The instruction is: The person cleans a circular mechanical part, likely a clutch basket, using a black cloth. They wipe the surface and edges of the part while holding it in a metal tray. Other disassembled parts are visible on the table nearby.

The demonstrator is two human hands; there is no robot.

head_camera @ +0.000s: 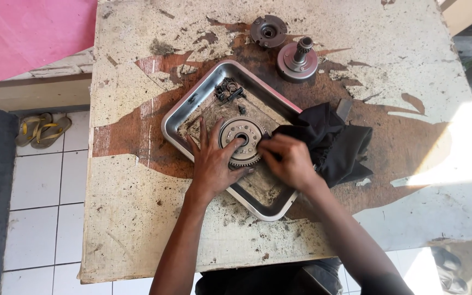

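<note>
A round toothed gear [240, 143] lay flat in a metal tray [181, 112] on the worn, paint-flaked surface [137, 218]. The left hand [214, 164] pressed down on it, fingers [203, 134] spread open, with one fingertip hooked into the centre hole. The right hand [286, 159] had its fingers curled closed around a black rag [331, 143], which touched the gear's right edge. The gear looked like solid steel, so it was probably heavy and stiff, likely oily and slippery on its faces. The teeth round the rim and the centre hole seemed the surest places to hold. The rag was soft and limp. Small dark parts [229, 90] sat at the tray's far end, and two more round metal parts [297, 59] stood beyond the tray.
</note>
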